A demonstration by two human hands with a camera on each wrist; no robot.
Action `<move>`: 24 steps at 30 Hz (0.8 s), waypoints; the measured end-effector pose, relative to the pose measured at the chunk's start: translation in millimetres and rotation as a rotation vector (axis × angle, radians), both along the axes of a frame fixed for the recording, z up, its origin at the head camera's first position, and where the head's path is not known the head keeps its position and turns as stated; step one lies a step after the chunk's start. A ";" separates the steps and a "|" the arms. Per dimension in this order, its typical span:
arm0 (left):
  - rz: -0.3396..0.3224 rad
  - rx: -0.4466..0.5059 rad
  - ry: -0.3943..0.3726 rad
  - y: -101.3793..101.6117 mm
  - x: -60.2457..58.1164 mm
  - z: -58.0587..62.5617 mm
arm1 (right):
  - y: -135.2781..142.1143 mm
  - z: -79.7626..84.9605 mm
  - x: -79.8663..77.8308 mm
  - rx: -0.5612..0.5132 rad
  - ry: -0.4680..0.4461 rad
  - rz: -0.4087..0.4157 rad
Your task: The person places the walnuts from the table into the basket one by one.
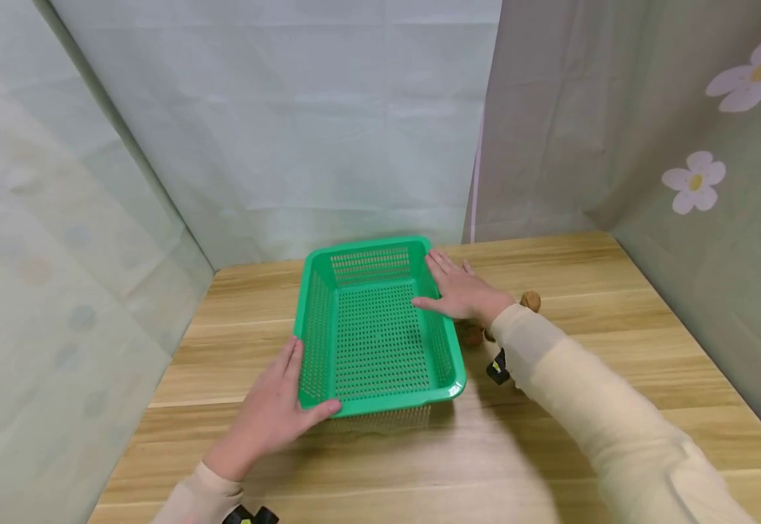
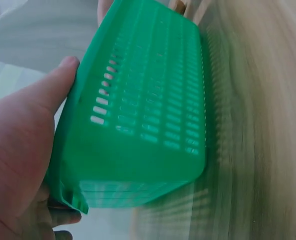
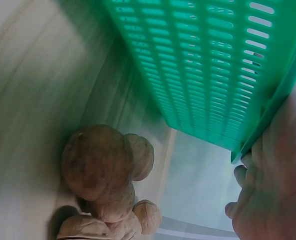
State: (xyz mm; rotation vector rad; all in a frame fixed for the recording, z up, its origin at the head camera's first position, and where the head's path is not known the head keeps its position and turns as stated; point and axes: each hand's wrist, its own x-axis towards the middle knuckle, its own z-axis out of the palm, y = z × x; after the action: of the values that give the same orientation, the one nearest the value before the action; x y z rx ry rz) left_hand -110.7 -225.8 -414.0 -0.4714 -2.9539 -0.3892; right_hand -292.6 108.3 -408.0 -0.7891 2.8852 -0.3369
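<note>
Your left hand (image 1: pixel 269 411) grips the basket (image 1: pixel 388 403) at its near-left corner; your right hand (image 1: pixel 462 291) holds its right rim, thumb inside — basket at mid-table (image 1: pixel 629 342), walnuts (image 3: pixel 98 162) just right of it.

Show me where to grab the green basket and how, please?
Probably pinch the green basket by its rim, coming from the left and right sides together. That rim juts out past the walls, giving an edge to grip. Mind the walnuts on the right.
</note>
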 end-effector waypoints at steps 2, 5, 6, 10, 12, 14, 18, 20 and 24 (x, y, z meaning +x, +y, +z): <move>-0.005 0.016 -0.006 -1.9 -2.0 -0.3 | 1.0 -0.1 2.1 -0.011 -0.001 0.004; -0.002 0.038 -0.033 -3.0 -4.0 -1.1 | 2.0 -1.2 3.9 -0.027 0.001 0.011; 0.000 0.041 -0.043 -3.2 -4.4 -1.3 | 2.2 -1.6 4.2 -0.029 0.002 0.012; -0.003 0.038 -0.060 -3.7 -7.7 -2.0 | 2.0 -3.6 3.2 -0.028 0.002 0.008; -0.001 0.041 -0.059 -3.8 -10.0 -2.4 | 1.9 -5.0 2.7 -0.025 0.001 0.002; 0.008 0.045 -0.058 -3.7 -12.0 -3.1 | 2.1 -6.0 2.5 -0.026 -0.002 0.003; 0.028 0.043 -0.064 -3.4 -13.3 -4.8 | 1.8 -7.8 2.8 -0.037 -0.008 0.010; 0.031 0.036 -0.070 -3.7 -13.5 -4.7 | 1.4 -8.0 2.8 -0.044 -0.015 0.008; 0.030 0.033 -0.070 -3.6 -15.4 -3.7 | 2.2 -7.3 2.1 -0.062 -0.022 -0.006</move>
State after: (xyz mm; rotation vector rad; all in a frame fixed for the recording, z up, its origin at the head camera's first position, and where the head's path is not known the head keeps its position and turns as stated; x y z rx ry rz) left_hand -126.1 -229.4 -417.8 -0.4167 -3.0126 -0.4594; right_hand -290.5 110.5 -415.3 -0.7820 2.8700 -0.4352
